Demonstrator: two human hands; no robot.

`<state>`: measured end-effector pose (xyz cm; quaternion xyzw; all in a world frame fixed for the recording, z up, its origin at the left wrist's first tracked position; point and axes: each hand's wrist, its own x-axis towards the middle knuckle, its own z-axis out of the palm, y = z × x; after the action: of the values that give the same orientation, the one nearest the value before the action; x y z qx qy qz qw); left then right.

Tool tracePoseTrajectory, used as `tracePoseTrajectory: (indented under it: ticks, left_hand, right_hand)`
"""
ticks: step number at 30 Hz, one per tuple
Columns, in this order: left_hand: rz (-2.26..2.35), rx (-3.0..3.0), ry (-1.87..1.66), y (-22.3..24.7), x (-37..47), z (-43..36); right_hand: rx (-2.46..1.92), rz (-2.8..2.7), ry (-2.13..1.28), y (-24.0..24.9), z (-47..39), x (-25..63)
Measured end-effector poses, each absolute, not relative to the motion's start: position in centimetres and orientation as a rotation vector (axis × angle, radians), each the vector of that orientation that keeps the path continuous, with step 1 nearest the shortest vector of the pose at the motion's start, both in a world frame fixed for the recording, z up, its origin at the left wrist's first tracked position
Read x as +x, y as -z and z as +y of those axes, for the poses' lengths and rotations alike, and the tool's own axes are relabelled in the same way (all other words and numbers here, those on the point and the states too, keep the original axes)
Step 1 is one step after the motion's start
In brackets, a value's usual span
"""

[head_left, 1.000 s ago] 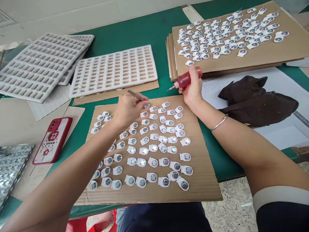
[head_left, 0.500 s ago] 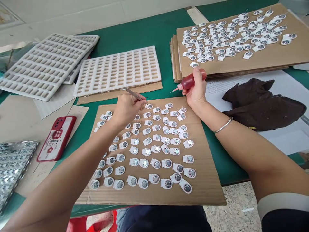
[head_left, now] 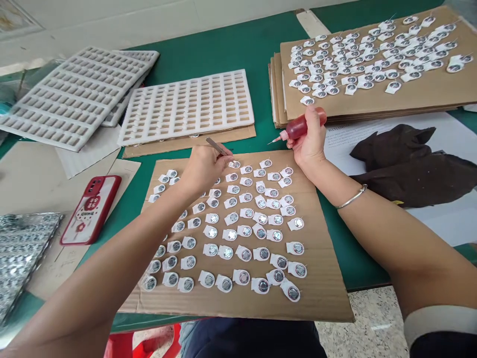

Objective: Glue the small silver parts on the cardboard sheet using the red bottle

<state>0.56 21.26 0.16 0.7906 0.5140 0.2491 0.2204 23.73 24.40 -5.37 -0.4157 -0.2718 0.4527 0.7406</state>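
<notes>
My left hand (head_left: 206, 166) is closed around metal tweezers (head_left: 215, 146) over the far edge of a cardboard sheet (head_left: 320, 278). Its fingertips are beside a small white tab with a round silver disc (head_left: 234, 164); whether the tips touch it I cannot tell. Several rows of such tabs lie on the sheet, some hidden under my left forearm. In my right hand (head_left: 311, 141) is a squeeze bottle of red liquid (head_left: 298, 128), tilted, its thin needle tip pointing left above the green table (head_left: 261, 144).
A second cardboard stack (head_left: 298, 112) at the back right bears many similar tabs. White slotted trays (head_left: 186, 107) lie at the back left. A red-edged phone (head_left: 90, 210) and a clear tray of silver parts (head_left: 28, 253) are at left. Dark cloth sleeves (head_left: 421, 171) lie on paper at right.
The whole view has shifted slightly, with the scene moving a little to the right. Both hands keep their holds on the tweezers and the bottle.
</notes>
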Motion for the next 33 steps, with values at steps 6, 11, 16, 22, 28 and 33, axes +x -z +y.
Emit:
tracePoseTrajectory:
  ticks: [6, 11, 16, 22, 28, 33]
  left_hand:
    - [1.359, 2.254, -0.747, 0.4, 0.7, 21.2]
    - [1.382, 2.234, -0.693, 0.4, 0.4, 21.1]
    - [1.423, 2.187, -0.762, -0.3, 0.4, 20.5]
    - [1.312, 2.173, -0.71, -0.5, 1.8, 19.5]
    - [1.296, 2.166, -0.695, 0.3, 2.1, 19.6]
    - [1.285, 2.182, -0.709, 0.2, 2.2, 19.6]
  right_hand:
    - [-0.902, -0.592, -0.988, 5.1, 24.3, 23.5]
    - [-0.898, -0.611, -0.965, 5.2, 24.2, 23.4]
    - [-0.893, -0.634, -0.958, 5.6, 24.5, 23.5]
    - [-0.874, -0.598, -0.94, 6.2, 24.9, 23.6]
    - [-0.91, -0.609, -0.936, 6.5, 25.0, 23.7]
    - [-0.903, -0.622, -0.936, 6.4, 24.9, 23.7]
